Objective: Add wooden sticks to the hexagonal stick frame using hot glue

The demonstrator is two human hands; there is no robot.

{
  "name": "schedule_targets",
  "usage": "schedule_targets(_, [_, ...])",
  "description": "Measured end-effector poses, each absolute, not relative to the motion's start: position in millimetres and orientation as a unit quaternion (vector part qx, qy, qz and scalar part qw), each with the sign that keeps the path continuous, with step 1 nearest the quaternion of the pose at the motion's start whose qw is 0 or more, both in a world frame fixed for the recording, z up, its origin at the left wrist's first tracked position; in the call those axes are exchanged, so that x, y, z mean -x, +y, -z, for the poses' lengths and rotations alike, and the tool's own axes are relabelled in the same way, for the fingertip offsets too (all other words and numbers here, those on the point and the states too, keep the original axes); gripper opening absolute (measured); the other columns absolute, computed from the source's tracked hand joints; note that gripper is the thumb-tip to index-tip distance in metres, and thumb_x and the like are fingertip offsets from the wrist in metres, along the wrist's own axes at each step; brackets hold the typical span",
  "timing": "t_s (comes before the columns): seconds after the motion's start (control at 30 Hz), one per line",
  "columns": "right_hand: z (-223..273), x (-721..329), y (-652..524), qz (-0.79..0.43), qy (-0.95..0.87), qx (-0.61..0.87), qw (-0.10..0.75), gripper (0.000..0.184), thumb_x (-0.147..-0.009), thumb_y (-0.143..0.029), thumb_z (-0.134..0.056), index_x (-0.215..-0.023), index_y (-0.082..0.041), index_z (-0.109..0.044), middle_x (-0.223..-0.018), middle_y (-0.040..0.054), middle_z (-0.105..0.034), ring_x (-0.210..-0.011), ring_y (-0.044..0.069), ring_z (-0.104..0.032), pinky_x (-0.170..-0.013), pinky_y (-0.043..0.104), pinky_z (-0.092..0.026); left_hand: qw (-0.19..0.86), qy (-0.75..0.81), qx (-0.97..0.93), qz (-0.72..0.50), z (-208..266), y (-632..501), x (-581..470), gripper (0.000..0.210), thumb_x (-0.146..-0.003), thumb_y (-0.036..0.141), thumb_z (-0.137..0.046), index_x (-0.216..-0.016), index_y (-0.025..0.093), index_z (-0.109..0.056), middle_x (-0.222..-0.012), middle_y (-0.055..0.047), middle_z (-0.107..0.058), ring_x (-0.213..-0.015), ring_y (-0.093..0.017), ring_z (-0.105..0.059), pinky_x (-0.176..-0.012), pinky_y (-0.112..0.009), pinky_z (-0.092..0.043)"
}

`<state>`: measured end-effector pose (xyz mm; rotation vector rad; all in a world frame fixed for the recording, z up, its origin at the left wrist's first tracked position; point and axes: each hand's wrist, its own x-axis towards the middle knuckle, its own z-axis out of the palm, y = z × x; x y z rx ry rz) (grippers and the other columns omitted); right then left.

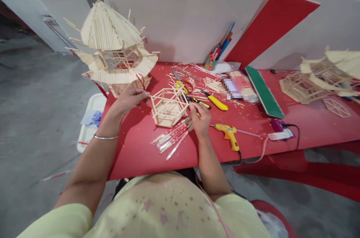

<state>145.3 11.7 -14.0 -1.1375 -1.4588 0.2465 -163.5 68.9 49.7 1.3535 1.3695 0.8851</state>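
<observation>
A small hexagonal frame of wooden sticks (168,121) stands on the red table in front of me. Across its upper part runs a thin wooden stick (169,101). My left hand (129,99) pinches the stick's left end, beside the frame's upper left corner. At the right side, my right hand (200,117) has its fingers closed at the stick's other end. Wrapped chopsticks (171,136) lie just in front of the frame. A yellow glue gun (228,133) rests on its side to the right of my right hand.
A tall stick pagoda (112,42) stands behind my left hand. Scissors (182,83), a yellow utility knife (216,101) and loose sticks (212,85) lie behind the frame. Farther right are a green board (264,91), a power strip (281,133) and another stick model (317,76).
</observation>
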Motion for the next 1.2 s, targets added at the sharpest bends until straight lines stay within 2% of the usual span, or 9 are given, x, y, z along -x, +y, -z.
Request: schedule_targets(1.2, [13.3,-145.8,11.6,-0.112,-0.632,0.495,0.585,0.019,-0.102,-0.035,-0.063,-0.105,-0.025,-0.079,-0.098,0.0056,-0.078,-0.093,0.019,-0.072,-0.088,0.035,-0.057,0.493,0.563,-0.552,-0.367,-50.6,68.5,162.2,0.041,-0.072,0.054,-0.082,-0.082,0.015,-0.077,-0.073,-0.010,-0.077,-0.059,-0.016,-0.068,-0.047,-0.021,-0.049])
